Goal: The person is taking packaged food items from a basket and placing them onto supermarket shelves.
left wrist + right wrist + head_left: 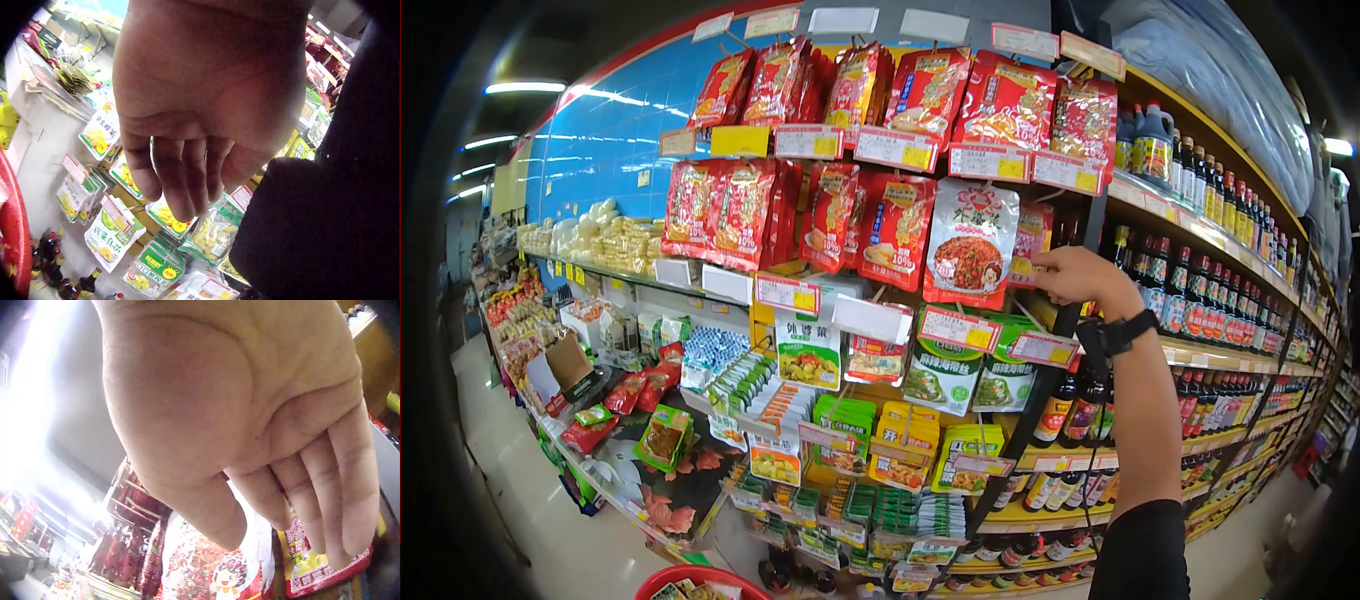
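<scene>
With the left hand [200, 119] loosely curled and empty and the right hand [1072, 275] loosely spread, contact unclear, at the white pouch's [972, 245] three o'clock, a tug might drag down the overlapped red packet [1032, 238].

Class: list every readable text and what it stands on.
"外婆菜": silver pouch; white-green packet
"麻辣海带丝": kelp packets
"10%": red pouches
"学生榨菜" (likely): white packet
Price tags, bottle labels, much else: too small or blurred.
</scene>
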The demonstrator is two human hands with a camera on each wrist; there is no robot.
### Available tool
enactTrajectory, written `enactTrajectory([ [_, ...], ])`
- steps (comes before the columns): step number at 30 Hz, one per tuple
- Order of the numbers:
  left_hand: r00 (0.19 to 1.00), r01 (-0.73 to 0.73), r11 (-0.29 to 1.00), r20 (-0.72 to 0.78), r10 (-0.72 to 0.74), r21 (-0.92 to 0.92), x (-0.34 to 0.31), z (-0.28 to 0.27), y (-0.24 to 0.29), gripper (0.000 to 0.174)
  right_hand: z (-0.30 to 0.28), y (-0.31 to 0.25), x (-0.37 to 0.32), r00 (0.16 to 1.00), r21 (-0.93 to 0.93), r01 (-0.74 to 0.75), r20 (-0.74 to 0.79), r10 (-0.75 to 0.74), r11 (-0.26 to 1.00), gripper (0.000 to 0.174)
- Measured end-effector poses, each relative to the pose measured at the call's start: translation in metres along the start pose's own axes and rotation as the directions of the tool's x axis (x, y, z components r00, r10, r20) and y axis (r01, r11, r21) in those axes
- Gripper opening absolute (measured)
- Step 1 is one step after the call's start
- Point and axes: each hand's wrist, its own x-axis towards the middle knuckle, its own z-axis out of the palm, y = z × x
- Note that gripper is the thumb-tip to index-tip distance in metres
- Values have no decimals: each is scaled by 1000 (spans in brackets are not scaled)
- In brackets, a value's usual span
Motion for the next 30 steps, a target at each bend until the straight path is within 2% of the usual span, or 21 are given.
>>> enactTrajectory([
  [1, 999, 18, 1000, 34, -18, 4, 3, -2, 2, 23, 3, 3, -7, 991, -117, 102, -78, -112, 988, 38],
  [3, 993, 65, 998, 99, -67, 15, 8, -11, 4, 24, 7, 4, -29, 970, -87, 174, -157, -186, 981, 38],
  [4, 994, 38, 998, 101, -43, 44, 8, -14, 5, 23, 9, 3, -40, 954, -69, 219, -193, -229, 973, 38],
  [6, 993, -92, 994, 62, 96, -57, 10, 2, -30, 19, 13, 2, -68, 961, 111, 212, -203, -186, 971, 38],
  [8, 993, 92, 985, 85, -80, -143, 5, -5, -35, 20, 20, -4, -99, 952, 297, 270, -227, -207, 916, 40],
  [10, 959, 283, 938, 78, -272, -200, -15, 8, -76, 26, 22, -10, -135, 942, 380, 317, -232, -243, 869, 39],
  [12, 868, 495, 861, 127, -481, -119, -47, 12, -116, 27, 40, 1, -174, 862, 324, 465, -378, -338, 824, 39],
  [14, 810, 586, 796, 118, -574, -153, -74, -8, -123, 29, 62, 2, -208, 809, 348, 549, -452, -377, 760, 44],
  [15, 721, 692, 688, 160, -674, -218, -96, 6, -160, 30, 70, 12, -227, 802, 231, 566, -380, -462, 791, 46],
  [16, 616, 782, 558, 214, -758, -276, -123, 27, -194, 30, 71, 10, -232, 800, 175, 594, -237, -552, 785, 46],
  [17, 581, 808, 530, 191, -791, -258, -144, 28, -191, 30, 71, 3, -236, 775, 130, 631, -87, -625, 765, 46],
  [18, 549, 827, 507, 158, -821, -242, -157, 23, -196, 30, 75, -6, -234, 714, 153, 676, 107, -692, 721, 45],
  [19, 476, 866, 428, 164, -864, -256, -165, 10, -179, 30, 87, -14, -228, 687, 266, 638, 229, -690, 723, 55],
  [20, 416, 889, 356, 181, -891, -288, -180, 14, -181, 29, 101, -19, -225, 642, 361, 582, 345, -685, 728, 70],
  [22, 310, 911, 220, 229, -923, -348, -206, 33, -192, 28, 157, -17, -225, 677, 544, 160, 546, -493, 824, 76],
  [23, 259, 936, 181, 244, -935, -301, -211, 37, -190, 29, 191, -27, -229, 740, 599, 54, 513, -435, 799, 60],
  [24, 269, 942, 200, 252, -929, -270, -218, 42, -189, 31, 229, -35, -233, 795, 652, -50, 484, -365, 757, 46],
  [26, 293, 948, 243, 274, -916, -204, -229, 53, -189, 33, 308, -16, -243, 770, 591, -262, 605, -204, 763, 47],
  [28, 312, 937, 266, 194, -930, -228, -231, 56, -181, 34, 370, -4, -257, 649, 344, -220, 750, -126, 913, 50],
  [30, 341, 919, 310, 93, -935, -245, -236, 63, -186, 33, 427, 8, -274, 417, 103, 2, 904, -95, 995, 50],
])
